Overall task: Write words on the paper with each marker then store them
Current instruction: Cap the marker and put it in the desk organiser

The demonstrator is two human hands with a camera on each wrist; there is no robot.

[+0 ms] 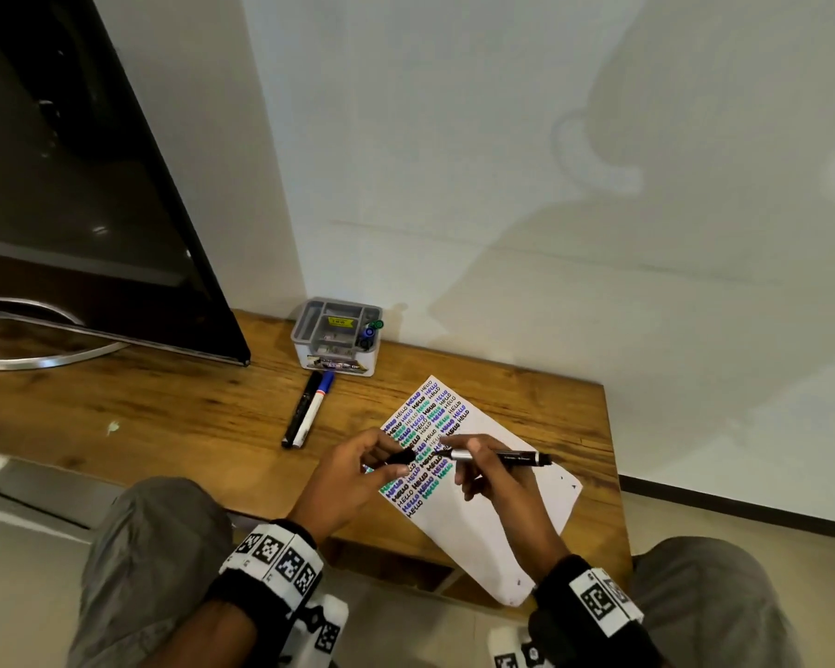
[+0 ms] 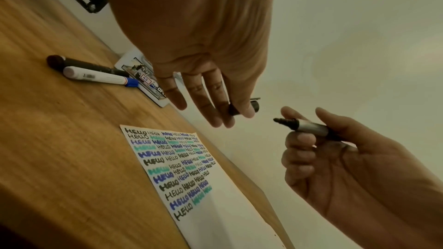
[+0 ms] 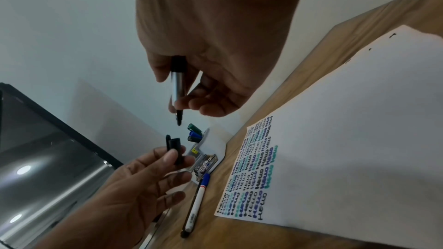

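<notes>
My right hand (image 1: 459, 462) grips an uncapped black marker (image 1: 497, 457) with a silver collar, its tip pointing left over the paper (image 1: 478, 527). My left hand (image 1: 386, 462) pinches the marker's black cap (image 1: 401, 456) between thumb and fingers, a short gap from the tip. In the left wrist view the cap (image 2: 255, 104) and the marker tip (image 2: 279, 120) are apart. The right wrist view shows the marker (image 3: 178, 86) pointing down at the cap (image 3: 176, 149). Rows of black, blue and teal "HELLO" fill the paper's far left part.
A black marker (image 1: 302, 407) and a white marker with a blue cap (image 1: 315, 407) lie side by side on the wooden table (image 1: 165, 407). Behind them a grey organizer (image 1: 336, 337) holds capped markers (image 1: 370, 330). A dark screen (image 1: 92, 185) stands at left.
</notes>
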